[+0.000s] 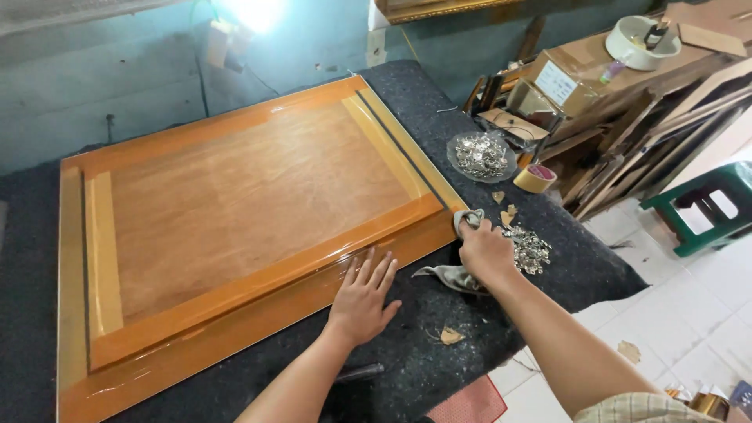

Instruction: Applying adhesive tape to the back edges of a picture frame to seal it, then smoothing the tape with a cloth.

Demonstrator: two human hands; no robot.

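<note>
Head view looks down on a large orange-brown wooden frame [235,227] lying back-side up on a dark felt-covered table [548,266], its plain plywood backing board [258,196] filling the middle. The left hand [362,298] lies flat, palm down, on the frame's near rail close to its right corner, fingers stretched out and slightly spread, gripping nothing. The right hand [486,252] sits just beside the frame's near right corner, fingers curled tight around a grey cloth [458,270]; one end of the cloth pokes up against the frame's corner edge and the rest trails on the felt under the wrist. Just right of that hand lies a loose heap of small shiny metal pieces [531,249], and farther back a clear dish [482,157] holds more of them. A roll of tan tape [535,178] stands near the dish. Small brown scraps [450,337] lie on the felt. A green stool [709,207] stands on the white tiled floor [689,321] at right.
</note>
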